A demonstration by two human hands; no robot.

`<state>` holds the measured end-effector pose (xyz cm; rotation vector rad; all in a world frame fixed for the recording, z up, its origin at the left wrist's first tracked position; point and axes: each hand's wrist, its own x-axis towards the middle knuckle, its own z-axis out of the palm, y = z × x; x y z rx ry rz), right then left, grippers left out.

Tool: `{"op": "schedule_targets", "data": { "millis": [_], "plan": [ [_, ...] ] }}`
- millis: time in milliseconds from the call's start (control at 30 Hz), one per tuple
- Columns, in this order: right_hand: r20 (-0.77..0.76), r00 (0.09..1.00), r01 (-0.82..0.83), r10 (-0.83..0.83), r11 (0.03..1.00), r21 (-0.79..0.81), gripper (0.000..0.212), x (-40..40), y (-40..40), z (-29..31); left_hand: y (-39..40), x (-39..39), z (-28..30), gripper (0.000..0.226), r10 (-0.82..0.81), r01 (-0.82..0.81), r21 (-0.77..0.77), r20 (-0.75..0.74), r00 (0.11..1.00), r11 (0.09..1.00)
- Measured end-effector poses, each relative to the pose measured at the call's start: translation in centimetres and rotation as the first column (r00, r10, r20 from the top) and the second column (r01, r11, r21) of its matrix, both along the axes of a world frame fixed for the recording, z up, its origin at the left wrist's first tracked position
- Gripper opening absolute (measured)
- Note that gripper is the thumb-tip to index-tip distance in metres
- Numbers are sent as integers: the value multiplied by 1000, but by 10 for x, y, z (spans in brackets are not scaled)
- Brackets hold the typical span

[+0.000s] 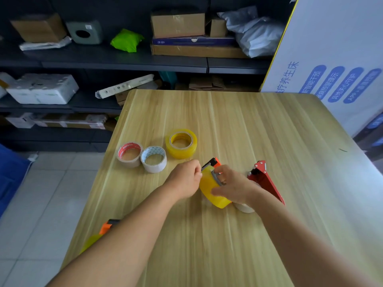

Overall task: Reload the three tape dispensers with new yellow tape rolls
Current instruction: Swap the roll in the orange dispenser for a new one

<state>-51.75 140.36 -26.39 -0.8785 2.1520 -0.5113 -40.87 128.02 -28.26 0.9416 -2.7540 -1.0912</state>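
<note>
An orange tape dispenser (213, 163) with a yellow tape roll (211, 188) mounted on it sits mid-table. My right hand (232, 186) grips the roll and dispenser from the right. My left hand (185, 178) pinches at the roll's upper left edge, near the dispenser's blade. A spare yellow roll (181, 143) lies flat beyond them. A red dispenser (264, 179) lies to the right, with a white roll (244, 207) partly hidden under my right wrist. A third orange dispenser (107, 225) with yellow tape (90, 243) peeks out at the table's left edge under my left forearm.
Two used rolls, one with a red core (129, 154) and one with a white core (153, 159), lie left of the spare yellow roll. The wooden table (228, 121) ends at left above a tiled floor. Dark shelves with boxes stand behind; a white printed board (331, 59) leans at right.
</note>
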Motion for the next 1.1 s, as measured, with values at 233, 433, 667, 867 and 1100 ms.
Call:
{"op": "schedule_targets", "data": {
  "millis": [233,433,667,867,1100],
  "plan": [
    [-94,995,29,-22,997,71,68,16,-9,-16,-1,-1,2,14,-70,62,78,97,993,995],
    [180,983,49,-30,994,-99,69,9,5,-22,-23,-5,7,16,97,-101,44,88,991,994],
    [377,926,36,27,987,-158,76,2,6,-20,-48,-7,3,12,94,-111,119,137,986,987],
    [444,895,9,50,992,-129,70,-8,1,-22,-55,-4,4,10,23,-50,246,112,993,968],
    [-18,992,-124,124,992,-2,96,6,-25,-11,-55,-15,6,14,94,-102,72,113,989,992]
  ]
}}
